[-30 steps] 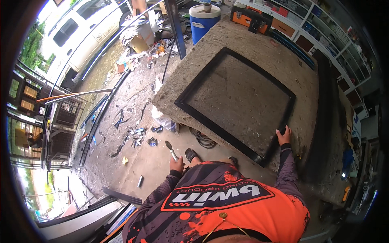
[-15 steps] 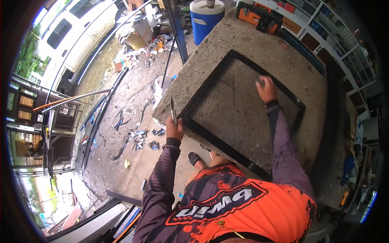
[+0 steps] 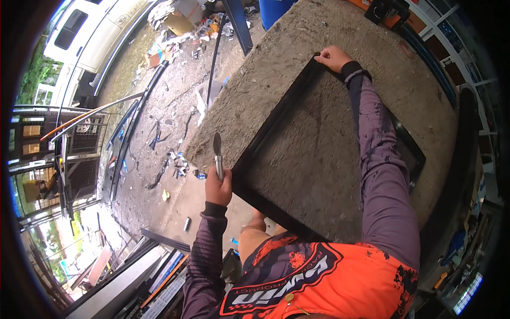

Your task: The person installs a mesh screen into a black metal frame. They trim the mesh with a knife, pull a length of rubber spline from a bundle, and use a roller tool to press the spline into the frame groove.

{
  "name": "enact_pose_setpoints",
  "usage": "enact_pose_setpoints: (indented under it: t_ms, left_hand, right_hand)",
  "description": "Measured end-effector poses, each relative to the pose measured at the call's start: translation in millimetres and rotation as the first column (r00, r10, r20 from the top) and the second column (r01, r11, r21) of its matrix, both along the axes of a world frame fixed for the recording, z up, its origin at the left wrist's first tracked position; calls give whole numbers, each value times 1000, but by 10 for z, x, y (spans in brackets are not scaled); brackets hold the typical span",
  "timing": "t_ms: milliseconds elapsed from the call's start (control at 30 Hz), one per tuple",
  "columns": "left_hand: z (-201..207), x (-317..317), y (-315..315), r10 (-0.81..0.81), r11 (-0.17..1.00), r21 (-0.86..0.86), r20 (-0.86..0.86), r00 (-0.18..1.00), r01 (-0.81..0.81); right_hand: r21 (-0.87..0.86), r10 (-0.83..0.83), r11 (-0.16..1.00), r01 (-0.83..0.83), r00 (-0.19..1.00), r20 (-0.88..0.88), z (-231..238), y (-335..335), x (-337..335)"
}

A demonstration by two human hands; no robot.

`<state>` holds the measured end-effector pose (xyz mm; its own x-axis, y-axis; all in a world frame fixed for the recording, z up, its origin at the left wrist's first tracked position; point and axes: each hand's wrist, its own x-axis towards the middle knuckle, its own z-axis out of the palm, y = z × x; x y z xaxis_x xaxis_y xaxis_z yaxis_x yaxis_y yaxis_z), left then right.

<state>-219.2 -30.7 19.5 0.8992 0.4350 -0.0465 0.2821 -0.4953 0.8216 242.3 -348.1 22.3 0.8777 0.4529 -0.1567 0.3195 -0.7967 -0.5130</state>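
Note:
A black rectangular frame (image 3: pixel 277 114), with what looks like dark see-through mesh (image 3: pixel 303 154) across it, lies on a rough concrete slab (image 3: pixel 284 50). My left hand (image 3: pixel 218 189) is closed around the silver handle of a knife (image 3: pixel 217 146), its leaf-shaped blade pointing up and away. That hand is beside the frame's near left corner. At the far corner, the fingers of my right hand (image 3: pixel 333 58) are pinched together on the frame. Whether they also hold something thin is hidden. My right forearm crosses over the mesh and part of the frame.
Left of the slab, black strips (image 3: pixel 135 127) and scraps (image 3: pixel 178 164) litter the floor. A blue metal post (image 3: pixel 238 26) and a blue cooler (image 3: pixel 271 11) stand beyond it. An orange toolbox (image 3: pixel 392 18) sits at the far right. Long profiles (image 3: pixel 133 274) lie lower left.
My right hand has moved from over the mesh to the frame's far corner. My left hand, with the knife, is lower and slightly left in view. The view has shifted too.

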Motion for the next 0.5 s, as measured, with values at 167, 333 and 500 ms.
enact_pose_setpoints:
  t_ms: [167,333,500]
  left_hand:
    - [22,27,-79,66,997,44,-9,998,-65]
    - [121,41,-111,27,997,76,-8,1000,-26]
    - [518,-89,-2,-143,848,490,-156,977,202]
  right_hand:
    - [250,125,961,-120,992,-7,-318,-51,133]
    - [341,51,931,-128,972,228,-549,-146,85]
    - [262,1,965,-11,999,38,-581,-114,102]
